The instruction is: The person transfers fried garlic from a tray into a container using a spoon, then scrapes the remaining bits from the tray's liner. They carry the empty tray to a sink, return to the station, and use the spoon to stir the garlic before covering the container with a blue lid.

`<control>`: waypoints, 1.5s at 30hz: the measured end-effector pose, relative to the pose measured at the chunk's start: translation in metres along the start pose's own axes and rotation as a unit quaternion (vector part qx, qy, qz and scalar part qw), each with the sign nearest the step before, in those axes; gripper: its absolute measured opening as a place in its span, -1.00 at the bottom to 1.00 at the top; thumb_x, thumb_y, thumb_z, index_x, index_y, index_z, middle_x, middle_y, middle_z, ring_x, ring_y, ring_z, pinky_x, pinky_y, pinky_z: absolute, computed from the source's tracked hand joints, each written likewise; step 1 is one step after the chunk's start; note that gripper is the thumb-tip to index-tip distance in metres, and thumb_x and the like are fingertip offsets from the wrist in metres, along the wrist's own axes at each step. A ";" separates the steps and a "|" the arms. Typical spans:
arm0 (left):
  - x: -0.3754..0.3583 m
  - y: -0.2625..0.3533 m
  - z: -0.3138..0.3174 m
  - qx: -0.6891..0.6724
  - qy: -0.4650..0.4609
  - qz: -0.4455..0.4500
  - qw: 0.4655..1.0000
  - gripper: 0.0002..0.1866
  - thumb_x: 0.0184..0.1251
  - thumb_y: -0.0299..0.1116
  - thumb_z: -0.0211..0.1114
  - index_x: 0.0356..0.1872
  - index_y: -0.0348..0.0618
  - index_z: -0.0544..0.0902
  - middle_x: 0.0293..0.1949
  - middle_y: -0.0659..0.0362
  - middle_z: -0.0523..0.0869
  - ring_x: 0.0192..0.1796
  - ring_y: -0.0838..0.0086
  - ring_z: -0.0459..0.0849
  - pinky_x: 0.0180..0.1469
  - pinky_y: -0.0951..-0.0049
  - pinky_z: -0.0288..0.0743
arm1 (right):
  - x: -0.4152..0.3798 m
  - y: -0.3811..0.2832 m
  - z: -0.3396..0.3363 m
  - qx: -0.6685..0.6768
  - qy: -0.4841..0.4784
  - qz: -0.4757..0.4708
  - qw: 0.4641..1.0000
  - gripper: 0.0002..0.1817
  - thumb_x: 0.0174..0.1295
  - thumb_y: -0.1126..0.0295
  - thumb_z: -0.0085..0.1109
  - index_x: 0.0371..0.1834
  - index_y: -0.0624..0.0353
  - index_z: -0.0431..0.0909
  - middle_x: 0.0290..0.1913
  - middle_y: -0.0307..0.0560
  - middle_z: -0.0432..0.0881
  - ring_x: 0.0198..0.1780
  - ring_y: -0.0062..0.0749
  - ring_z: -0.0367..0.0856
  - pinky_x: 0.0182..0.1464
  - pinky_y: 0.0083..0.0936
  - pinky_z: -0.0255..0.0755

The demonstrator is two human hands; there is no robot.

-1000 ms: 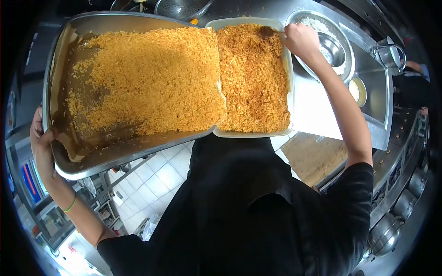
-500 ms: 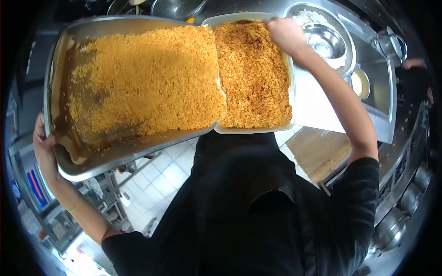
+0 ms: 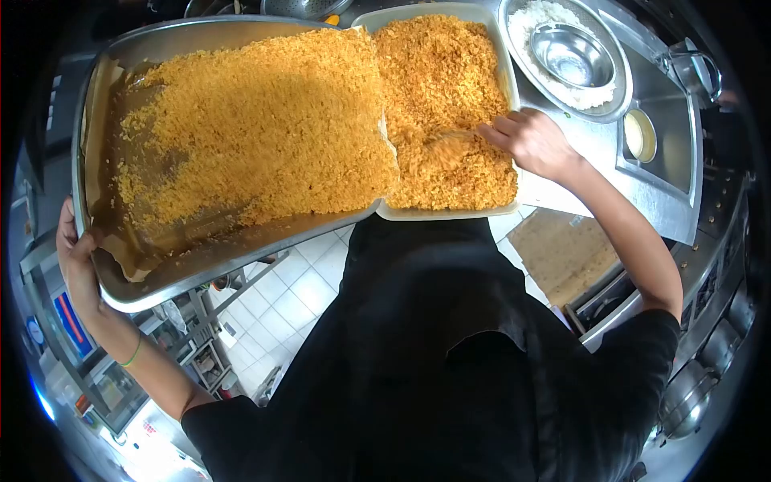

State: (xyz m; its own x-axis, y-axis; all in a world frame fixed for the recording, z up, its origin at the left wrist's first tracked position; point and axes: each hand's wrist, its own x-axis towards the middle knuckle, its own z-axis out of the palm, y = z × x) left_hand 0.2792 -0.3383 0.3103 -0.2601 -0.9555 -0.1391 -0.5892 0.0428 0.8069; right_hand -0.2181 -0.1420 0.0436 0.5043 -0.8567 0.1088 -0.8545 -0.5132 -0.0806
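At the left, my left hand (image 3: 78, 249) grips the near-left corner of a large metal tray (image 3: 229, 261), its thumb over the rim. Brown paper lines that tray, and orange-gold crumbs (image 3: 265, 128) cover most of it. The tray's right end meets a pale rectangular tub (image 3: 458, 215) holding deeper orange crumbs (image 3: 438, 60). My right hand (image 3: 534, 145) is closed at the tub's right side, above the crumbs. Something thin and blurred (image 3: 454, 143) extends left from its fingers into the crumbs; its kind cannot be made out.
A steel bowl (image 3: 572, 56) sits in a wide round pan (image 3: 514, 60) with white grains, at the upper right. Beyond it are a sink (image 3: 671, 145) with a round tin (image 3: 640, 135) and a metal jug (image 3: 695, 72). A perforated bowl (image 3: 305, 6) is at the top.
My right hand has moved from the tub's far right corner toward me, down its right side. The tub's crumbs look stirred and lighter on top. My left hand keeps its grip.
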 end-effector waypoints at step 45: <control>0.001 0.016 0.022 0.056 -0.005 0.072 0.996 -0.57 -0.24 -0.56 -0.08 -0.20 -0.31 0.49 -0.12 0.17 0.60 -0.07 0.57 0.53 0.07 0.64 0.32 | 0.188 0.035 -0.004 -0.036 0.159 0.099 0.982 -0.46 -0.02 0.69 -0.10 0.09 0.08 0.52 -0.17 -0.03 0.63 -0.42 -0.28 0.63 -0.33 -0.37 0.56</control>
State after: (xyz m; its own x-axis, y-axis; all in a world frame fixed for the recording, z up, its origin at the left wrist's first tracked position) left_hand 0.2522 -0.3316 0.3106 -0.3551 -0.9343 -0.0322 -0.6272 0.2126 0.7493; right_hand -0.1532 -0.3211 0.0650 0.2725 -0.8741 0.4021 -0.9443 -0.3231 -0.0624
